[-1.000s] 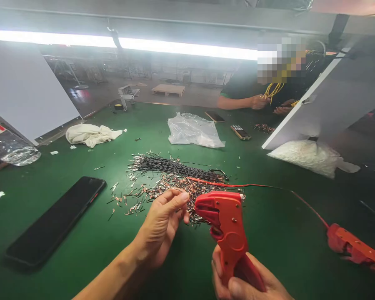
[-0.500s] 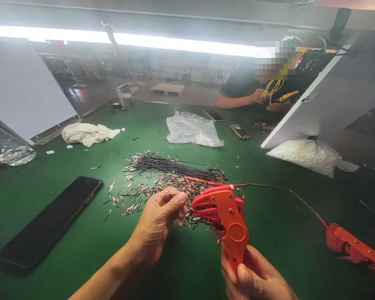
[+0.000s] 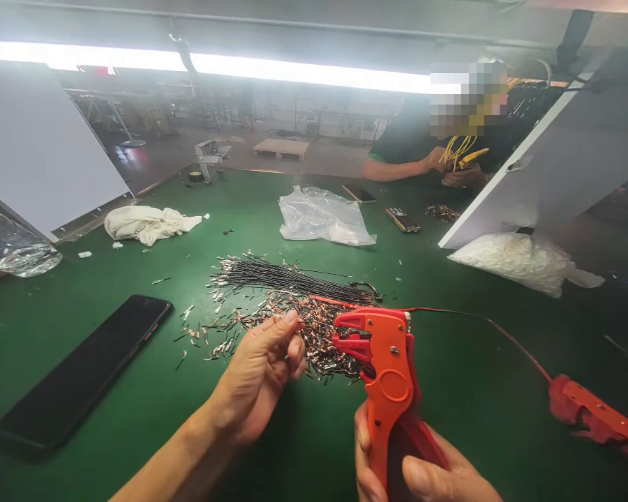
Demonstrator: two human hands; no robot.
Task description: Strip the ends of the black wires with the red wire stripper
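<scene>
My right hand [image 3: 429, 467] is wrapped round the handles of a red and orange wire stripper [image 3: 390, 355]. The stripper's jaws stand apart and face left. Close to them, my left hand [image 3: 264, 366] is closed in a pinch between thumb and fingers; whatever it pinches is too small or hidden to make out. Under and behind both hands lies a heap of wire scraps [image 3: 319, 348], short black and copper-coloured bits. A bundle of thin black wires [image 3: 287, 279] with bright metal ends rests just beyond the heap.
A black phone [image 3: 86, 369] lies at left. Farther back are a white cloth [image 3: 149, 223], a clear plastic bag [image 3: 324, 219] and a bag of white pieces [image 3: 513, 261]. A second red tool [image 3: 596, 411] lies at right. Across the table a person [image 3: 413, 160] handles yellow wires.
The wire stripper has moved slightly right, away from my left hand, and turned more upright. My left hand has shifted a little left. A thin pale tip seen at its fingers earlier no longer shows.
</scene>
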